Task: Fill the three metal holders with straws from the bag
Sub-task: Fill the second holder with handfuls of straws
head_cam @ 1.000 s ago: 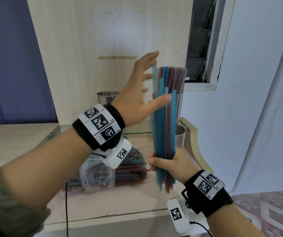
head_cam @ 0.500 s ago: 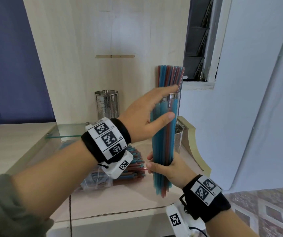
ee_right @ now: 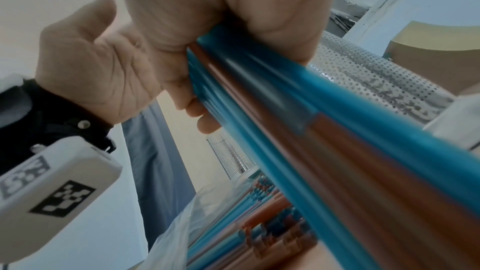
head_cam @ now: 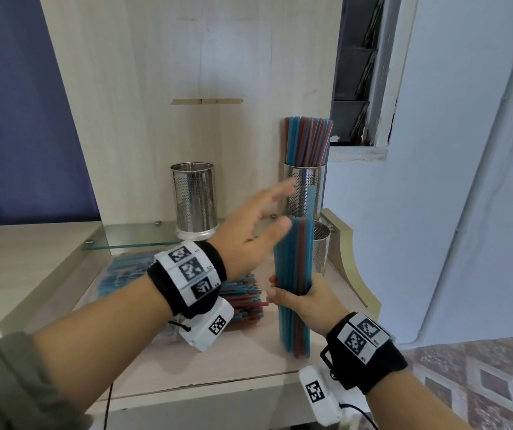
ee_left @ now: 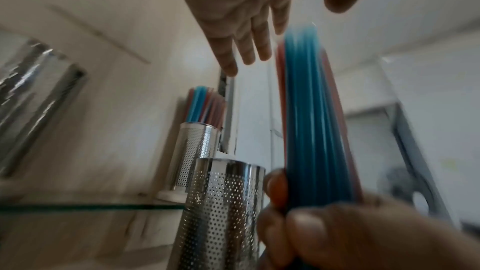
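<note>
My right hand point(head_cam: 295, 297) grips an upright bundle of blue and red straws point(head_cam: 294, 268) near its lower end, above the table's front. Over the bundle's top my left hand point(head_cam: 266, 217) is open with straight, blurred fingers, the thumb at the straw ends; one blue straw sticks up higher. On the glass shelf stand an empty perforated metal holder point(head_cam: 193, 201) and a holder full of straws point(head_cam: 306, 193). A third holder point(head_cam: 322, 246) stands on the table just behind the bundle. The plastic bag of straws point(head_cam: 243, 302) lies on the table, partly hidden by my left wrist.
A wooden back panel point(head_cam: 187, 72) rises behind the glass shelf point(head_cam: 131, 237). The table's raised curved right edge point(head_cam: 346, 259) sits beside the third holder. To the right are a white wall, a window frame and a tiled floor below.
My left hand has come down from high beside the straw tops to the bundle's top. The held straws now end more evenly and sit lower. The right hand keeps its grip.
</note>
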A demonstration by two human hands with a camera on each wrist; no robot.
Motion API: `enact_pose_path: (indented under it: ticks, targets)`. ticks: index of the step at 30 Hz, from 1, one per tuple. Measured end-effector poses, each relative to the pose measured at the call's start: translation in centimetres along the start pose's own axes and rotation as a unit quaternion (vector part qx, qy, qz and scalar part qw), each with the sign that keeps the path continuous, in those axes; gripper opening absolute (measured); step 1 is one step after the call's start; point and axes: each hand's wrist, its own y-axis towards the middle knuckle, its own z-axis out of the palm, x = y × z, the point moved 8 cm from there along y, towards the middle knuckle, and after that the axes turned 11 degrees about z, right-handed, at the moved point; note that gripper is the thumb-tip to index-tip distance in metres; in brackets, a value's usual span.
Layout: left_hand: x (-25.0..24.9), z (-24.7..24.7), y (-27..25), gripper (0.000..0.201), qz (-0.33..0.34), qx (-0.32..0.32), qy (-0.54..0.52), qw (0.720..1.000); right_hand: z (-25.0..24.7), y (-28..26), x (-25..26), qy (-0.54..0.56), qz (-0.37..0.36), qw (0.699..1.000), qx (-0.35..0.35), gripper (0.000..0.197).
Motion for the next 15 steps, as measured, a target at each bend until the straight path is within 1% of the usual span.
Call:
enact_pose_path:
  ticks: [1,2,3,4,5,6,7,8,9,10,11,13,15]
  targets:
    - [0.8,-1.1,-0.3,0.047,-0.03,-0.042,-0.019,0.999,-0.2,0.1,-0.1,0.0,0.002,1.0,-0.006,0.016]
    - [1.9,-2.1,-0.8,0.042,-0.056,-0.071,-0.02,0.996,-0.4,0.1,-0.3,-0.001,0.003,1.0,-0.011,0.017]
    - [3.1,-2.7,-1.5,0.035,-0.082,-0.073,0.003,0.994,-0.6,0.1,-0.3,-0.002,0.002,1.0,-0.014,0.017]
    - [4.5,-2.8,-2.4,0.028,-0.108,-0.04,0.055,0.992,-0.8,0.0,-0.3,-0.003,-0.001,1.0,-0.016,0.017]
    - [6.2,-2.6,-3.5,0.024,-0.133,0.029,0.136,0.981,-1.0,-0.1,-0.3,-0.006,-0.003,1.0,-0.019,0.017]
    - [7.8,-1.9,-4.9,0.024,-0.16,0.125,0.225,0.953,-1.1,-0.3,-0.2,-0.009,-0.005,1.0,-0.024,0.018]
    - [9.4,-1.1,-6.8,0.029,-0.189,0.227,0.297,0.908,-1.2,-0.3,-0.2,-0.013,-0.005,1.0,-0.028,0.019]
    - [10.8,-0.5,-8.7,0.037,-0.216,0.314,0.345,0.858,-1.2,-0.4,-0.2,-0.016,-0.006,0.999,-0.029,0.019]
    - [11.6,0.0,-10.4,0.048,-0.234,0.372,0.374,0.817,-1.2,-0.4,-0.2,-0.019,-0.006,0.999,-0.03,0.02]
    - [12.1,0.2,-11.6,0.057,-0.245,0.404,0.389,0.791,-1.1,-0.4,-0.2,-0.022,-0.004,0.999,-0.033,0.019]
    - [12.3,0.5,-12.4,0.064,-0.25,0.418,0.397,0.778,-1.1,-0.3,-0.3,-0.023,-0.001,0.999,-0.036,0.018]
    - [12.5,0.9,-13.0,0.066,-0.254,0.43,0.406,0.765,-1.2,-0.3,-0.3,-0.021,-0.001,0.999,-0.042,0.018]
    - [12.6,1.5,-13.0,0.062,-0.254,0.443,0.411,0.755,-1.2,-0.4,-0.4,-0.019,-0.001,0.999,-0.047,0.018]
